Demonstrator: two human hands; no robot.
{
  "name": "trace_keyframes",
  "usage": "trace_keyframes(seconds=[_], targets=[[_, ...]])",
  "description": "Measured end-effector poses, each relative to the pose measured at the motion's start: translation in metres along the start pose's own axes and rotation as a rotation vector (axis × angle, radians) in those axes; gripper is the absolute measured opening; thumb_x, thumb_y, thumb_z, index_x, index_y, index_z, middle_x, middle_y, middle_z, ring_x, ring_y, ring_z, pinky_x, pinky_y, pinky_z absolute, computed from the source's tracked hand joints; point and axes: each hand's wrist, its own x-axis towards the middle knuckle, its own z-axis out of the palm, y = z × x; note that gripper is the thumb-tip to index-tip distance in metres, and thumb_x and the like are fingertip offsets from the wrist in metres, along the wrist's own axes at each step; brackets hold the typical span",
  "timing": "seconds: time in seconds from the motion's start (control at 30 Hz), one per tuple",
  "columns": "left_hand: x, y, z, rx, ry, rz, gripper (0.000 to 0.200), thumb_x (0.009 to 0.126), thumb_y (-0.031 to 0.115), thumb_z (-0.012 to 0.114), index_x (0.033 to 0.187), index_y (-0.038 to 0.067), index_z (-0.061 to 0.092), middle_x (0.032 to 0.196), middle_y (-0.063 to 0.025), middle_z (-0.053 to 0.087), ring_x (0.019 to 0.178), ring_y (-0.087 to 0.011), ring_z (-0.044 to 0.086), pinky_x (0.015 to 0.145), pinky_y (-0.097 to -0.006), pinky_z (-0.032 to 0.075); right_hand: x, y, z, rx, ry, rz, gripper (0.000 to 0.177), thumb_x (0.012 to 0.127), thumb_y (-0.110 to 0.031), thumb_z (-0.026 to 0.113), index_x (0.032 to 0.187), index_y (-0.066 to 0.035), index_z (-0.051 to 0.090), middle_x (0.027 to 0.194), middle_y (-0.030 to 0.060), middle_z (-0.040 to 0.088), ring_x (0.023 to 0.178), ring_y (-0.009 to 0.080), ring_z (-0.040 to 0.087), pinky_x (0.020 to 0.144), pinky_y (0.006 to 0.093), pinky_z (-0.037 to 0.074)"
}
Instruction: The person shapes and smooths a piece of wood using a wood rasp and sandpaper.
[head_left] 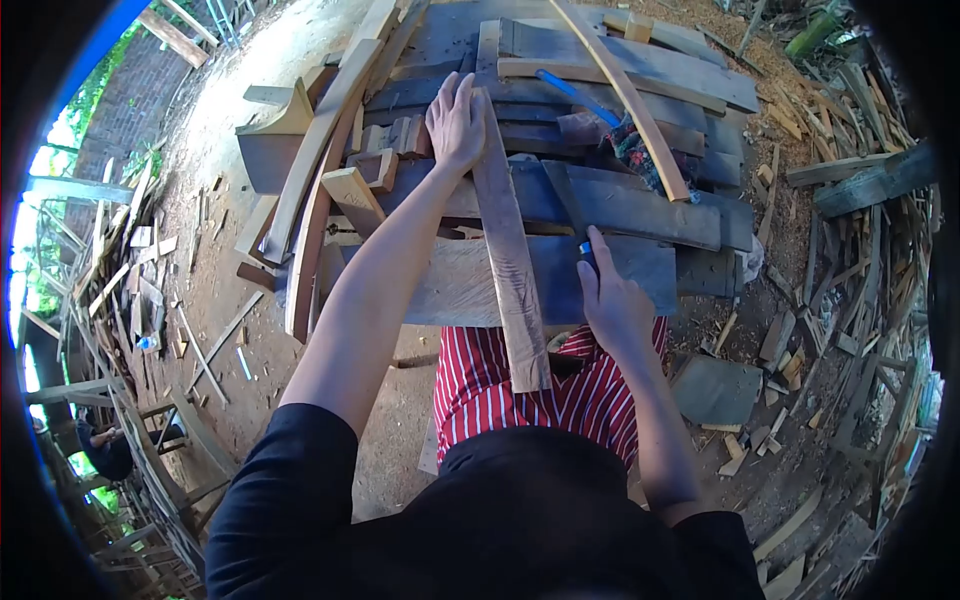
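My left hand (457, 128) lies on the far end of a long wooden plank (505, 235), its fingers stretched out along the wood. The plank runs towards my body, and its near end sticks out over the bench edge above my lap. To the right of it, my right hand (615, 303) is closed around the blue and black handle of what looks like a hand saw (566, 195). Its long dark blade points away from me over the bench boards, apart from the plank. Its teeth are too small to make out.
The workbench of dark boards (640, 210) carries a narrow wood strip (630, 100), a blue rod-like tool (575, 95), a patterned cloth (640, 160) and small wooden blocks (400, 140). Long boards (330, 150) lean at left. Scrap wood (850, 260) lies piled at right. Another person (105, 450) is far left.
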Motion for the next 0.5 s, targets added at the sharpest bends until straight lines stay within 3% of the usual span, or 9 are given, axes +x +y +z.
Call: trace_keyframes(seconds=[0.07,0.1,0.13,0.2,0.23,0.33,0.37,0.5], targets=[[0.002,0.02,-0.028,0.131,-0.216,0.13,0.025,0.09,0.03,0.056,0.113,0.024,0.064,0.122,-0.0062,0.049,0.116,-0.0303,0.043,0.098,-0.0441,0.034,0.002,0.006,0.002,-0.046,0.027,-0.002,0.05,0.098,-0.041,0.036,0.144,-0.023,0.033,0.068,0.0198,0.065,0.065,0.0385,0.065,0.06,0.0501,0.051],[0.003,0.026,-0.038,0.084,-0.272,0.173,0.017,0.084,0.032,0.064,0.099,0.025,0.07,0.114,-0.0051,0.05,0.111,-0.0295,0.044,0.094,-0.0434,0.036,0.004,0.009,0.005,-0.001,0.03,-0.002,0.05,0.098,-0.043,0.036,0.143,-0.023,0.033,0.07,0.0205,0.065,0.067,0.0392,0.065,0.061,0.0509,0.051],[0.003,0.04,-0.051,0.085,-0.277,0.183,0.017,0.084,0.032,0.064,0.099,0.025,0.07,0.114,-0.0051,0.05,0.111,-0.0295,0.044,0.094,-0.0434,0.036,0.004,0.01,0.006,0.048,0.03,-0.004,0.05,0.097,-0.044,0.035,0.143,-0.024,0.034,0.071,0.0212,0.065,0.068,0.0399,0.065,0.062,0.0517,0.051],[-0.001,0.06,-0.083,0.153,-0.618,0.457,0.02,0.082,0.033,0.068,0.095,0.018,0.071,0.11,-0.0043,0.051,0.105,-0.0269,0.046,0.096,-0.0421,0.036,0.003,0.01,0.004,0.02,0.008,0.011,0.05,0.097,-0.045,0.034,0.143,-0.024,0.034,0.074,0.0215,0.066,0.069,0.0405,0.065,0.063,0.0523,0.051],[-0.009,0.063,-0.085,0.155,-0.643,0.48,0.022,0.08,0.033,0.07,0.092,0.015,0.071,0.106,-0.0036,0.05,0.104,-0.0243,0.048,0.09,-0.0415,0.04,0.004,0.008,0.004,-0.021,-0.014,0.024,0.05,0.097,-0.045,0.033,0.143,-0.024,0.034,0.076,0.0217,0.066,0.071,0.0411,0.065,0.064,0.053,0.051],[-0.022,0.065,-0.081,0.148,-0.713,0.363,0.022,0.081,0.032,0.07,0.09,0.013,0.071,0.102,-0.0033,0.051,0.101,-0.0228,0.053,0.085,-0.0399,0.044,0.005,0.012,0.008,0.012,0.0,0.023,0.051,0.097,-0.047,0.032,0.143,-0.025,0.034,0.078,0.0219,0.067,0.073,0.0411,0.065,0.065,0.0525,0.051],[-0.024,0.065,-0.077,0.147,-0.687,0.323,0.021,0.08,0.029,0.07,0.087,0.009,0.069,0.095,-0.0048,0.054,0.092,-0.0237,0.059,0.078,-0.0384,0.047,0.005,0.013,0.009,0.016,0.008,0.033,0.051,0.097,-0.047,0.032,0.143,-0.025,0.034,0.078,0.0219,0.067,0.073,0.0411,0.065,0.065,0.0525,0.051],[-0.026,0.069,-0.069,0.192,-0.729,0.308,0.019,0.08,0.024,0.07,0.085,0.006,0.068,0.088,-0.0069,0.057,0.081,-0.0248,0.061,0.074,-0.0378,0.049,0.0,0.014,0.01,0.039,0.059,0.004,0.05,0.097,-0.047,0.033,0.141,-0.023,0.037,0.078,0.0224,0.066,0.074,0.0421,0.065,0.066,0.053,0.05]])
